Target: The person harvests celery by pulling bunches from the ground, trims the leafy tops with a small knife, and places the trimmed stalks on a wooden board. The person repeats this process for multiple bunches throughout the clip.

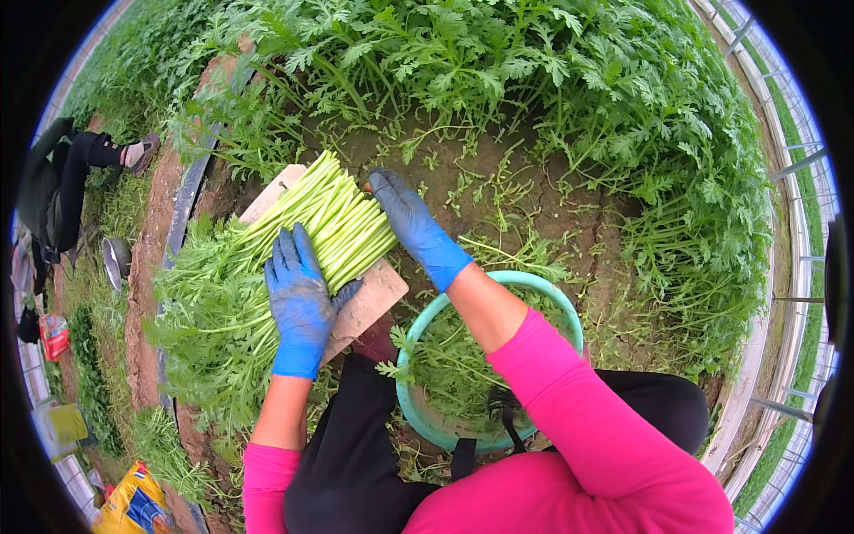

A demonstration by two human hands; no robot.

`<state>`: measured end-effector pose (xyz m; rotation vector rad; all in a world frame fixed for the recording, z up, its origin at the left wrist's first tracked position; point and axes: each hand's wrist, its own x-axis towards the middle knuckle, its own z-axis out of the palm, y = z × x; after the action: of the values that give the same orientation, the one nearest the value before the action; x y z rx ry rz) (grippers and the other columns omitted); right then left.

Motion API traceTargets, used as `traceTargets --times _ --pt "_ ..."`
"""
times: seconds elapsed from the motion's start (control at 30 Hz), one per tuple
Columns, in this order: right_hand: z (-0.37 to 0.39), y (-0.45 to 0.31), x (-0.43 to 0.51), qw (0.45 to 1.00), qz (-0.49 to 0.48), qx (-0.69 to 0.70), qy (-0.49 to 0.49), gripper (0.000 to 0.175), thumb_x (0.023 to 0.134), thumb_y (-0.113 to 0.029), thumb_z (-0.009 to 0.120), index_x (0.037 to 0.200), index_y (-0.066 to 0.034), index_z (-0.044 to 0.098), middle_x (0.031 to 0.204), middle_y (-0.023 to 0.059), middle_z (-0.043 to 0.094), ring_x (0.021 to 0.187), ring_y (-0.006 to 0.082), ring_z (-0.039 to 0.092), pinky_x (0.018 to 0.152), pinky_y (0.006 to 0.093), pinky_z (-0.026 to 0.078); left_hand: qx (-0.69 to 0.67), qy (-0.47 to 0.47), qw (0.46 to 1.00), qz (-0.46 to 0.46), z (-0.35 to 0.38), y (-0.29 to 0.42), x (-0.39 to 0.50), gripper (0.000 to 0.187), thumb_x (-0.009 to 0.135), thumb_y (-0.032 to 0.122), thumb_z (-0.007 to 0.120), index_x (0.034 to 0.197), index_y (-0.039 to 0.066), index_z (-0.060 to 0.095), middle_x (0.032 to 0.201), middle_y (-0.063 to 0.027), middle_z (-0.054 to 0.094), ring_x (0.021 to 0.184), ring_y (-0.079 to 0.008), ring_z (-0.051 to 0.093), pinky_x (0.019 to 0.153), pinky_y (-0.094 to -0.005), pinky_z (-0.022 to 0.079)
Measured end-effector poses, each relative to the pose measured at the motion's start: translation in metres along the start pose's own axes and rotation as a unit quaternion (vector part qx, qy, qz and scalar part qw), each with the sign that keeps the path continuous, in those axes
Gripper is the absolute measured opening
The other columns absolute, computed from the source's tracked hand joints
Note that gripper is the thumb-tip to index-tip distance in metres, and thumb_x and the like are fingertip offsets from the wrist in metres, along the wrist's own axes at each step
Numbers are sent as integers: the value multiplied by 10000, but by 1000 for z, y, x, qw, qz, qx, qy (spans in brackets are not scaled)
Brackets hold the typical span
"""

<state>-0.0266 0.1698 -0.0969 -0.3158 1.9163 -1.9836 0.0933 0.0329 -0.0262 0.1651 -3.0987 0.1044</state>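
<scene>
A thick bundle of cut leafy greens, likely chrysanthemum greens, lies across a wooden board, with its pale stems toward the right and its leaves hanging off the left side. My left hand, in a soiled blue glove, lies over the bundle where stems meet leaves and holds it against the board, thumb out to the side. At the cut stem ends is my right hand, also gloved, its fingers extended and its palm side toward the stems. A small orange-brown spot shows at its fingertips; I cannot tell what it is.
A turquoise-rimmed tub with loose greens stands between my legs, under my right forearm. Tall growing greens rise ahead and at right. At far left are a person's leg, a metal bowl and a yellow bag.
</scene>
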Motion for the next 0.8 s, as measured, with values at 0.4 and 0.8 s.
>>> traceTargets --times 0.4,0.8 --pt "-129 -54 -34 972 17 -230 -48 525 907 -386 602 1245 9 524 1122 115 625 1002 158 580 894 284 456 50 -74 995 -37 -50 -8 -38 1189 579 414 817 1490 81 128 1498 -212 221 1390 -363 216 1112 -507 202" --pt "-279 -13 -298 837 443 -268 -180 487 846 -407 645 1111 0 603 899 147 671 798 233 651 681 360 516 -195 -355 913 51 1 68 -80 461 841 343 661 1095 -38 610 1064 -236 646 931 -329 657 795 -392 514"
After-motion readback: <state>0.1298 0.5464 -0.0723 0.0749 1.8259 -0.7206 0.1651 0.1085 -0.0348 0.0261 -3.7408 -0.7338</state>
